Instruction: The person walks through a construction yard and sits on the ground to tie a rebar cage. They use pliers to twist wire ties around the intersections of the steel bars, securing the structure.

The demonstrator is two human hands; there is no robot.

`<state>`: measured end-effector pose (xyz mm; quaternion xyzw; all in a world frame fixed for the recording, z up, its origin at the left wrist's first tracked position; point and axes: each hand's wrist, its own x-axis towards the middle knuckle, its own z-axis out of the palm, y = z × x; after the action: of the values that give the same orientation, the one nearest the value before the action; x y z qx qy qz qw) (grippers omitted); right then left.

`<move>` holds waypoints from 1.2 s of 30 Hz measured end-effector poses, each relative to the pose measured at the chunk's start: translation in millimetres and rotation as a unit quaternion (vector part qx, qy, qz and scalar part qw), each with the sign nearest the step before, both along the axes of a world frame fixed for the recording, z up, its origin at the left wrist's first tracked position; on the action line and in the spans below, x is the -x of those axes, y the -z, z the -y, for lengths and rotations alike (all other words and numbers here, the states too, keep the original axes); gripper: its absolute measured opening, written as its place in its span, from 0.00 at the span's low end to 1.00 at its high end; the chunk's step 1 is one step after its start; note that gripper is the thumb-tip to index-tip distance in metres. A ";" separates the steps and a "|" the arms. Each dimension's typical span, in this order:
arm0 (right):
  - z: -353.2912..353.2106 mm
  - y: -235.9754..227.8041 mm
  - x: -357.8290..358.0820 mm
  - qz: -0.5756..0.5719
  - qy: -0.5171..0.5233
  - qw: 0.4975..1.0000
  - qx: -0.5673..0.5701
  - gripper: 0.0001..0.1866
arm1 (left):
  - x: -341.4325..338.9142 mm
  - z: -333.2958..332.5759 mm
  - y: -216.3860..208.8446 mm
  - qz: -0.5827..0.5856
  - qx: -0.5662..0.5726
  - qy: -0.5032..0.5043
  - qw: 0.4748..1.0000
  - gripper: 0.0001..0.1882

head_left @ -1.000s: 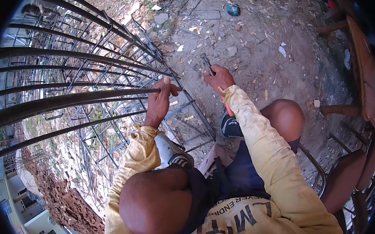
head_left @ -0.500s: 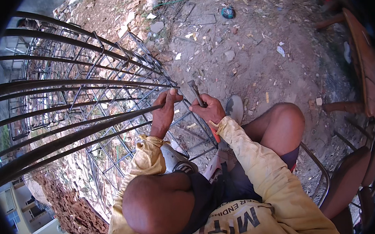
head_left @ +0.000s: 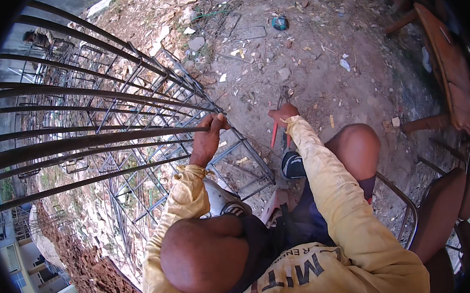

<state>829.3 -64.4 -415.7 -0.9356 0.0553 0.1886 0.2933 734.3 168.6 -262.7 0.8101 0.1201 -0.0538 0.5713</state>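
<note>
The pliers (head_left: 277, 127) had red handles. The sleeves (head_left: 325, 184) were stained yellow, the rebar cage (head_left: 109, 139) dark rusty grey, the ground (head_left: 305, 60) brown.

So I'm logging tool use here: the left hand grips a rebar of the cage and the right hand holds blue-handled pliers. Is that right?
Not quite: the pliers have red handles, not blue, as the head view shows. The rest stands: the left hand grips a rebar of the cage, and the right hand holds the pliers.

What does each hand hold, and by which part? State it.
Left hand grips a steel bar of the rebar cage near its end. Right hand holds pliers by the red handles.
</note>
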 end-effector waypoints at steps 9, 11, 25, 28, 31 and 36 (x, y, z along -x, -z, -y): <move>-122.0 -107.1 6.2 -0.186 -0.103 0.852 -0.479 0.23 | 3.3 -22.2 8.0 -0.033 0.024 0.050 0.998 0.16; -142.4 -96.7 -9.2 -0.094 -0.112 0.899 -0.413 0.17 | -2.5 -18.1 8.1 -0.016 -0.017 0.082 0.996 0.19; -102.6 24.5 1.9 -0.046 -0.116 0.966 -0.225 0.14 | 17.8 -26.3 62.2 0.015 -0.139 0.055 0.989 0.15; -106.0 33.4 1.0 -0.086 -0.133 0.949 -0.272 0.13 | 15.1 -36.6 79.0 -0.008 -0.225 0.105 0.969 0.18; -121.9 35.2 -3.6 -0.084 -0.195 0.937 -0.276 0.13 | 20.3 -49.1 100.8 0.093 -0.272 0.151 0.946 0.24; -145.9 62.7 -21.2 -0.069 -0.323 0.908 -0.256 0.12 | 13.7 -46.3 102.1 0.100 -0.337 0.210 0.912 0.36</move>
<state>850.5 81.5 -478.4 -0.7796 -0.2803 0.3443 0.4416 720.5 214.9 -364.8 0.9623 -0.0997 -0.0473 0.2486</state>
